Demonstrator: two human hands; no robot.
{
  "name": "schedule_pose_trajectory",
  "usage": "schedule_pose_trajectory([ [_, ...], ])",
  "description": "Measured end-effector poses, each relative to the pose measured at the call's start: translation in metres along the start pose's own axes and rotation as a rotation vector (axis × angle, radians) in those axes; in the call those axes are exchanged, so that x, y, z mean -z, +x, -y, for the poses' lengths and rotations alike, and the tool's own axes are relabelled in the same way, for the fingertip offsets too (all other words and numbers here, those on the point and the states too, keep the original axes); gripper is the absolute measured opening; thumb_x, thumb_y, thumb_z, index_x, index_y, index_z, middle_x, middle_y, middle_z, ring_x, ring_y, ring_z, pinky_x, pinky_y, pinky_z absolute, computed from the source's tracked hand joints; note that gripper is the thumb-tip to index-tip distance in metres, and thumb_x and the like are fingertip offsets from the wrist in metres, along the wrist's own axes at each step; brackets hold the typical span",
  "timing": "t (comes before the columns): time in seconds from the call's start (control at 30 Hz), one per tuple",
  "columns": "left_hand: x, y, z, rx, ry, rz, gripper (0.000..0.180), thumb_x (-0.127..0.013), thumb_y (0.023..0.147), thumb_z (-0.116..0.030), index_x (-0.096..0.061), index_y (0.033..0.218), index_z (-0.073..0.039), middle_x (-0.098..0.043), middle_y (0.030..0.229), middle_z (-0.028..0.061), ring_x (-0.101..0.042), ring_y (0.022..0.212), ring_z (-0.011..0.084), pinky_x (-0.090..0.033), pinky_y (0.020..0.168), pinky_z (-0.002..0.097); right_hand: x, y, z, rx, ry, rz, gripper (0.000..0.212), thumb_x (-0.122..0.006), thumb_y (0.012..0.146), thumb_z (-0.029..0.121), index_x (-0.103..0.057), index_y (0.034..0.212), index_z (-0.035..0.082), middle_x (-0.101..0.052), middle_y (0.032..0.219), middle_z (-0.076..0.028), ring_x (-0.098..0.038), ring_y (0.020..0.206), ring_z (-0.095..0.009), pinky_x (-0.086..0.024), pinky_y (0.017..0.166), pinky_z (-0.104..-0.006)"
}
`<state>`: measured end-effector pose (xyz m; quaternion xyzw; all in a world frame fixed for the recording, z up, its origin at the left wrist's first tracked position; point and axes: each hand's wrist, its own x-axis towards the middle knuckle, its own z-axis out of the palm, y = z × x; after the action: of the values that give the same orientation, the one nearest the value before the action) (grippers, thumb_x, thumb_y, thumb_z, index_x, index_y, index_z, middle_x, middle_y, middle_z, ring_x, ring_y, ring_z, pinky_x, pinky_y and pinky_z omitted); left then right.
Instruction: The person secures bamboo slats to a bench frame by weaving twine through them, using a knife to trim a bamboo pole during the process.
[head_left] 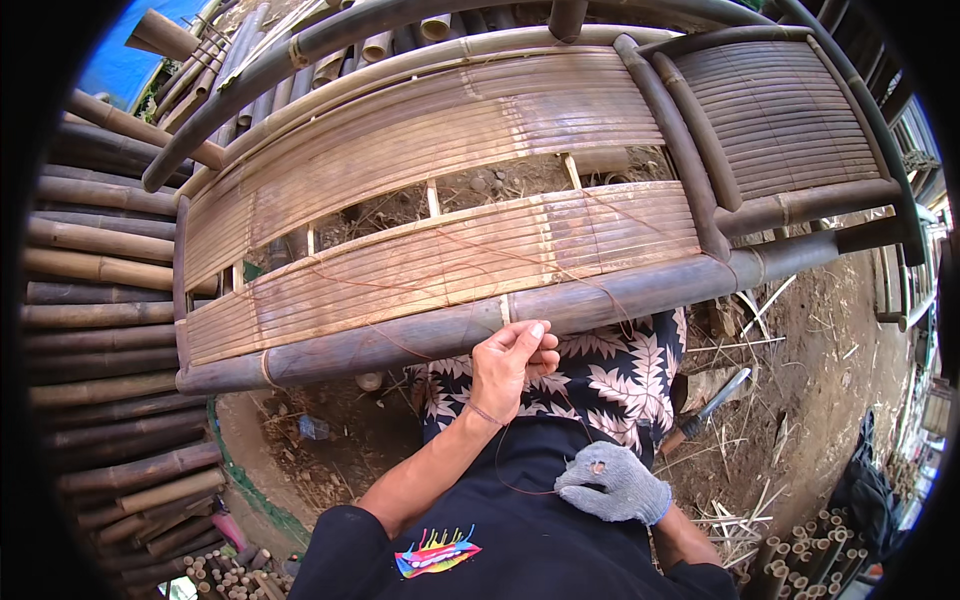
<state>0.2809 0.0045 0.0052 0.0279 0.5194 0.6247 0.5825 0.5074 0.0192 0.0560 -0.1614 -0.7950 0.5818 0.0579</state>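
Observation:
A bamboo bench frame lies across in front of me, with a slatted seat (440,260) split by a long gap and a thick dark front pole (420,345). Just under that pole, my bare left hand (510,368) is closed, thumb pressed to its curled fingers, apparently pinching a thin brown string. Lower and to the right, my right hand (612,485) in a grey knit glove is closed on the same string (520,489), which hangs in a loose loop over my dark shirt. More thin string lies tangled across the slats.
Stacked bamboo poles (110,310) fill the left side. A smaller slatted panel (780,110) joins the bench at the right. On the ground at right lies a knife (722,392) amid bamboo shavings. Cut bamboo pieces (800,555) stand bundled at lower right.

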Motion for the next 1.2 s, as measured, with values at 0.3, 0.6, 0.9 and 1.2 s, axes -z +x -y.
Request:
schedule_pose_trajectory([
  [0.3, -0.012, -0.028, -0.004, -0.022, 0.044, 0.157, 0.033, -0.065, 0.1, -0.027, -0.068, 0.113, 0.004, -0.072, 0.093, 0.0108, -0.071, 0.08, 0.0174, -0.061, 0.075, 0.0306, 0.02, 0.056, 0.009, -0.282, -0.185, -0.64, 0.062, -0.08, 0.079, 0.02, -0.053, 0.13, -0.003, -0.063, 0.114, -0.018, -0.062, 0.1, -0.03, -0.05, 0.086, -0.0395],
  [0.6, -0.007, -0.024, -0.01, -0.085, -0.026, 0.04, 0.027, -0.062, 0.101, -0.021, -0.068, 0.113, 0.002, -0.071, 0.1, 0.0111, -0.069, 0.084, 0.0172, -0.06, 0.073, 0.0292, -0.007, 0.067, 0.009, -0.458, 0.243, -0.512, 0.021, -0.063, 0.096, 0.021, -0.073, 0.102, 0.003, -0.065, 0.069, -0.006, -0.058, 0.057, -0.013, -0.046, 0.054, -0.0302],
  [0.9, -0.014, -0.029, -0.006, -0.012, 0.136, 0.019, 0.025, -0.073, 0.093, -0.022, -0.075, 0.108, -0.002, -0.048, 0.078, -0.0083, -0.036, 0.06, 0.0014, -0.027, 0.051, 0.0198, -0.009, 0.069, 0.008, -0.448, 0.331, -0.626, 0.021, -0.058, 0.098, 0.018, -0.072, 0.102, 0.003, -0.064, 0.069, -0.006, -0.057, 0.056, -0.014, -0.045, 0.053, -0.0311],
  [1.2, -0.018, -0.03, 0.002, -0.111, 0.187, 0.023, 0.02, -0.073, 0.092, -0.017, -0.074, 0.103, -0.001, -0.056, 0.079, -0.0049, -0.042, 0.064, 0.0033, -0.032, 0.057, 0.0202, -0.011, 0.072, 0.004, -0.375, 0.161, -0.57, 0.021, -0.065, 0.095, 0.019, -0.071, 0.1, 0.0, -0.066, 0.077, -0.003, -0.057, 0.063, -0.011, -0.048, 0.06, -0.0276],
])
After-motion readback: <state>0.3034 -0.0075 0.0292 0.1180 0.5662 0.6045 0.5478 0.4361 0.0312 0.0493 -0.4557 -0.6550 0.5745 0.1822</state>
